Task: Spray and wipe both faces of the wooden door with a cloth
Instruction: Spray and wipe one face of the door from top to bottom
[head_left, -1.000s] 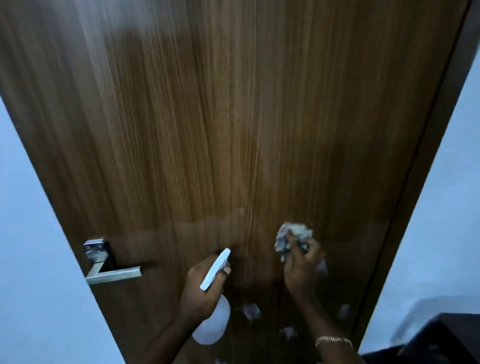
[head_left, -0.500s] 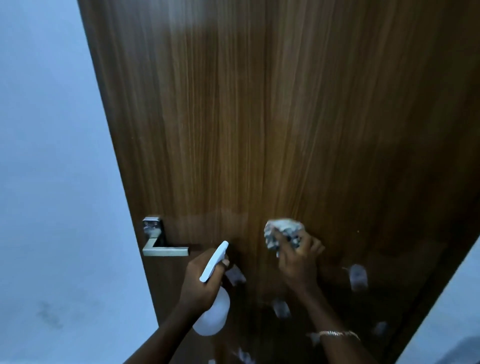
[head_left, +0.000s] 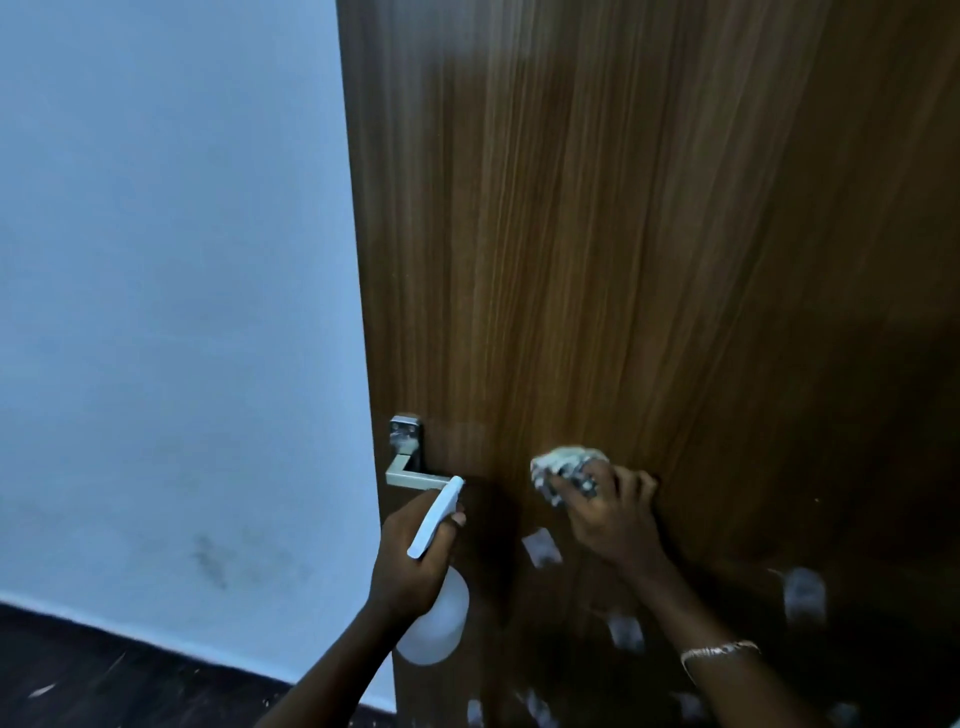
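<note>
The brown wooden door fills the right two thirds of the view, its free edge running down the middle. My left hand grips a white spray bottle, its nozzle pointing up towards the door just below the handle. My right hand presses a crumpled pale cloth flat against the door face, right of the handle. Pale patches show on the dark lower part of the door.
A square metal lever handle sticks out near the door's left edge. A pale blue wall with a smudge low down stands to the left. Dark floor runs along the bottom left.
The view has swung left, so the door and handle now sit further right in frame. Both hands kept their grips; the cloth stays at handle height on the door.
</note>
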